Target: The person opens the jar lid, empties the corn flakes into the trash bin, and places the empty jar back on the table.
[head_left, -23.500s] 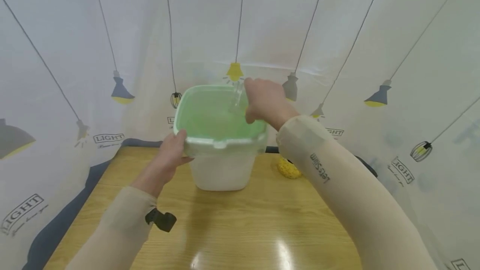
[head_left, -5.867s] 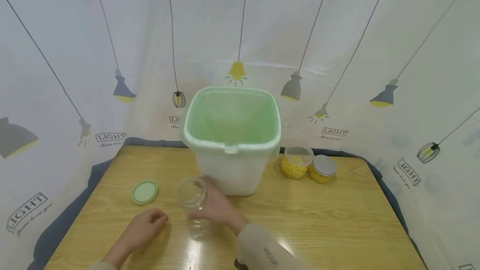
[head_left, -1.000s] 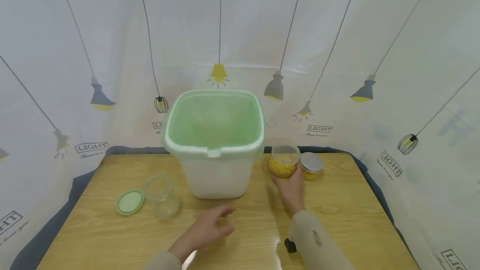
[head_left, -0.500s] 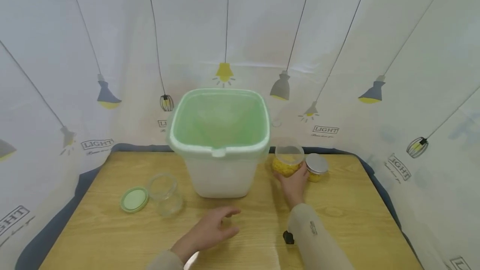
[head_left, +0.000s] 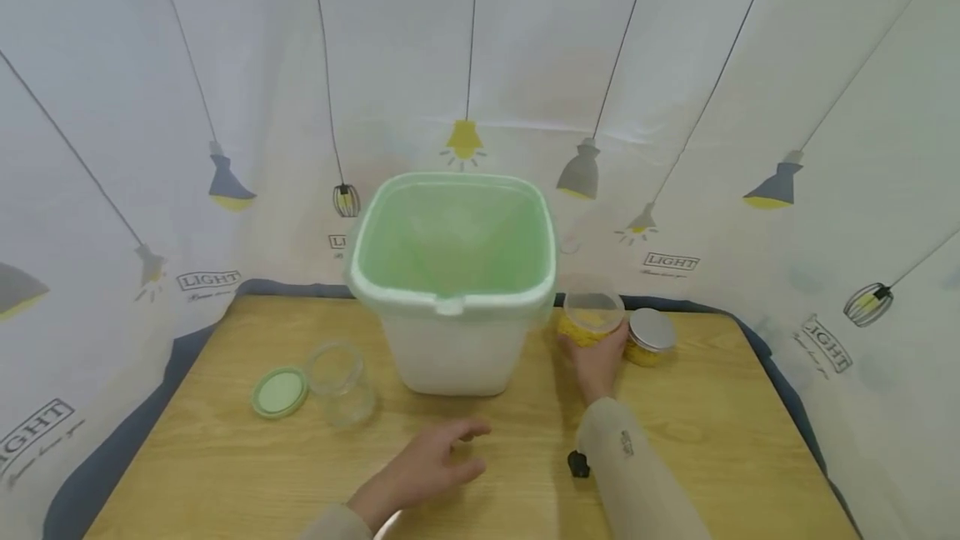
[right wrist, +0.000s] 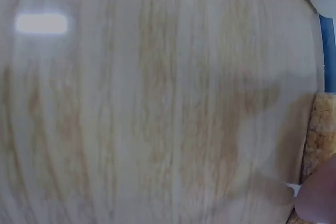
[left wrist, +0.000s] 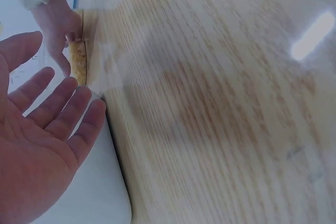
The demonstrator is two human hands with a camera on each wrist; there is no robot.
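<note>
Jar of yellow pieces (head_left: 591,309) held low from the near side

Stands toward the far right of the wooden table (head_left: 675,440), to the right of the white bin (head_left: 453,357) and just beside the silver-lidded jar (head_left: 651,332). Touching that neighbour or slightly apart: cannot tell. Capped or uncovered at the top: cannot tell either.

Gripped by the right hand (head_left: 597,363), thumb on the left side, fingers curved round the right, close to the silver-lidded jar. In the right wrist view, only part of a finger in sight, up against the yellow pieces.

For a sound hold, set thumb and fingers opposite each other on the body, not on the rim, with even pressure against a probably smooth wall. Slide fingertips clear of the silver-lidded jar to avoid dragging or tipping it. Mind the flared rim of the white bin on the other side. Stay level, in case of a loose or missing cap and a likely shifting fill.

Nothing in the left hand (head_left: 429,462): fingers loosely extended, thumb apart, in front of the white bin. Well placed for a second support, yet well apart from the clear jar (head_left: 342,386) and green lid (head_left: 280,392) at left.
</note>
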